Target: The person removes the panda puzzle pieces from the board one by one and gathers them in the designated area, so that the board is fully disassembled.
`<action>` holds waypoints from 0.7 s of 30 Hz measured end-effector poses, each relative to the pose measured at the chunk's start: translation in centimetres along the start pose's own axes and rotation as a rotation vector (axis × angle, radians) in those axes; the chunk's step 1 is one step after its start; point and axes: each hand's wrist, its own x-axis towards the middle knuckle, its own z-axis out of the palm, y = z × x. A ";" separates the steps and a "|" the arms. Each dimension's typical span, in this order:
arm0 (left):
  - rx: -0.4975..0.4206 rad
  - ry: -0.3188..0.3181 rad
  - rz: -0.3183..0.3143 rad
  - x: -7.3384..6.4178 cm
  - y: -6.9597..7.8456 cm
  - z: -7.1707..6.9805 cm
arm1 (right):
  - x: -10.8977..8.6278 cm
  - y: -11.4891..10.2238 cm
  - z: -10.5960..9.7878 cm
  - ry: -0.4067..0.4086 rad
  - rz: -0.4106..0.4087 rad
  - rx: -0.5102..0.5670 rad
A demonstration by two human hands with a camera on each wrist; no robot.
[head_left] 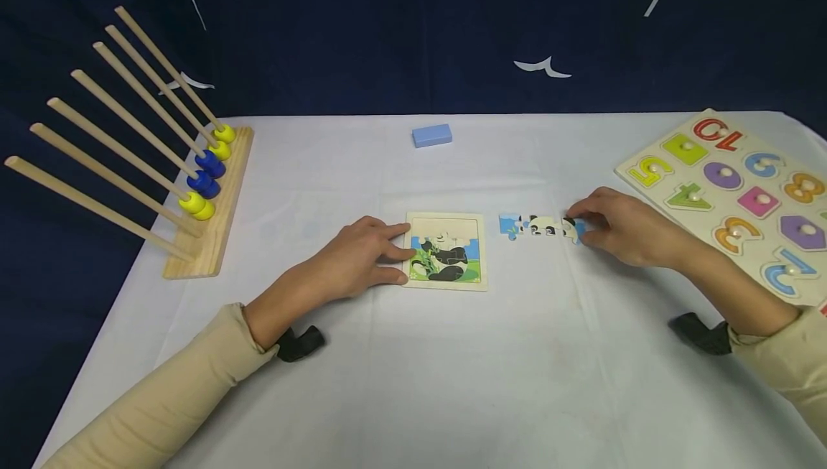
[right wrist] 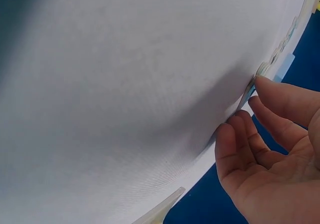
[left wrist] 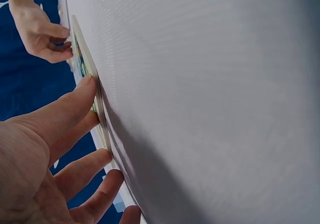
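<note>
The spread left hand (head_left: 354, 259) touches the square wooden panda-puzzle board (head_left: 446, 285) at centre frame; the right hand (head_left: 629, 228) pinches a blue, black-and-white jigsaw piece (head_left: 569, 230) right of centre, best held by its edges.

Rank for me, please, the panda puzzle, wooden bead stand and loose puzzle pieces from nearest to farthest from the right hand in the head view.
1. Loose puzzle pieces: row ending at the right hand.
2. Panda puzzle: left of that row.
3. Wooden bead stand: far left side.
</note>
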 end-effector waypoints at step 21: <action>-0.026 0.008 -0.020 -0.1 0.2 -0.1 | 0.6 -4.0 0.5 0.108 -0.015 0.079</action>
